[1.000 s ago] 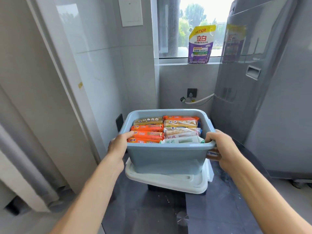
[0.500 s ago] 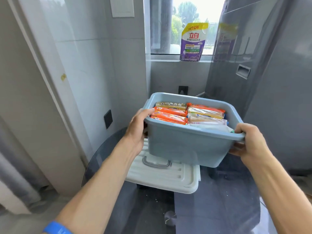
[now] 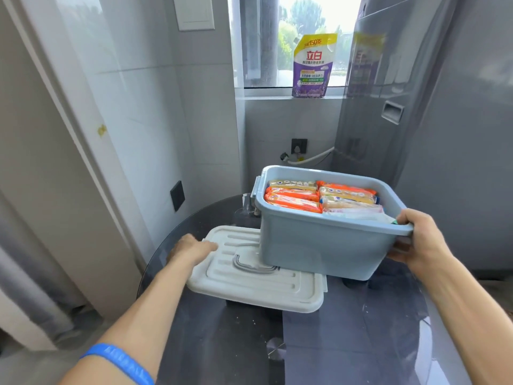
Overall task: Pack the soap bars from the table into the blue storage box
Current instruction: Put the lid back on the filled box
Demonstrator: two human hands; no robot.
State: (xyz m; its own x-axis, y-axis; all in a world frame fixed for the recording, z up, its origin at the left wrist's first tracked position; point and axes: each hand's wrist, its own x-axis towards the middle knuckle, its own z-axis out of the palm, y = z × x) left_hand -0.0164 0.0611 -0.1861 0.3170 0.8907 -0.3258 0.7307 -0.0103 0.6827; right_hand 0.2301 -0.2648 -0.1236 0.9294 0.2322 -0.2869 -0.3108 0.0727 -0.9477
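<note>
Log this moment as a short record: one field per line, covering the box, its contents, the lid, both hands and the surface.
box: blue storage box, open, its left end over the lid
contents: wrapped soap bars in rows, filling it near the rim
lid: white lid flat on the table, handle up
left hand: left hand on the lid's far-left corner; grip unclear
right hand: right hand grips the box's right rim
surface: dark round glass table
background: purple detergent pouch upright on the windowsill
</note>
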